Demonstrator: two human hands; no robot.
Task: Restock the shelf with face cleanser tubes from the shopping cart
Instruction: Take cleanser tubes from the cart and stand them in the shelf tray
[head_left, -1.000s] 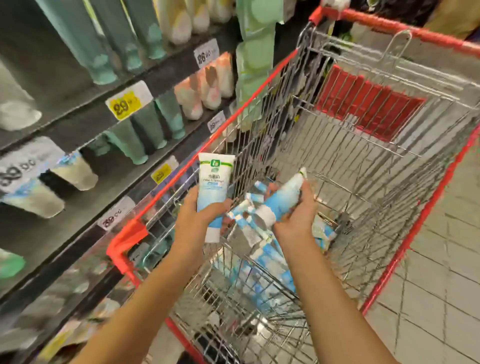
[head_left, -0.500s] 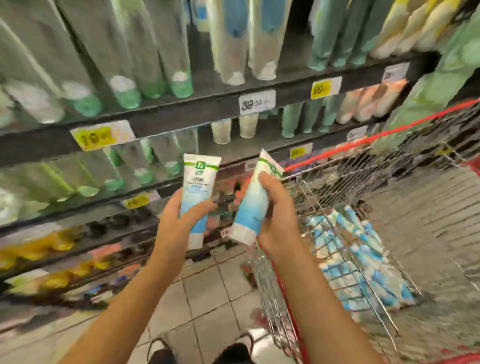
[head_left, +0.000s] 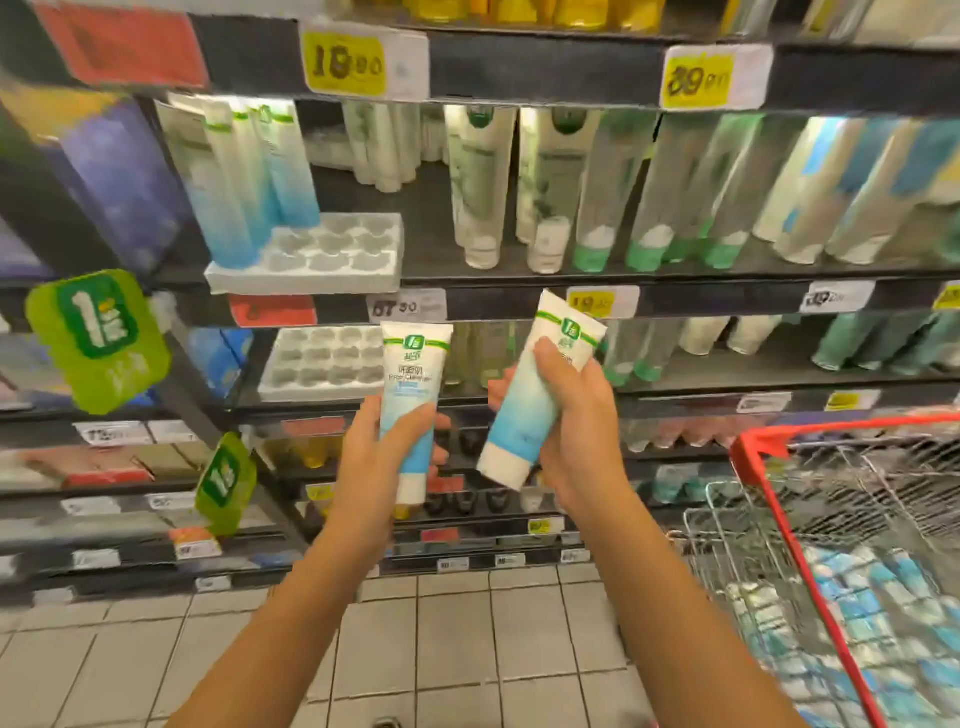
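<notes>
My left hand (head_left: 374, 457) grips a white-and-blue face cleanser tube (head_left: 410, 384), held upright with its cap down. My right hand (head_left: 576, 431) grips a second tube (head_left: 535, 400) of the same kind, tilted to the right. Both tubes are held in front of the shelves, below a white moulded tray (head_left: 332, 249) with several empty sockets and a few matching blue tubes (head_left: 244, 176) standing at its left. A second empty tray (head_left: 322, 364) sits one shelf lower. The red-rimmed wire shopping cart (head_left: 769, 467) at the lower right holds several more blue tubes (head_left: 872, 613).
Dark shelves with price tags (head_left: 343, 62) carry green and white tubes (head_left: 649, 192) to the right. Green brand signs (head_left: 98, 338) stick out from the shelf upright on the left. The tiled floor (head_left: 467, 634) lies below the arms.
Both hands lifted a tube each out of the cart and turned left to face the shelves. The cart now sits at the lower right, and the trays have come into view.
</notes>
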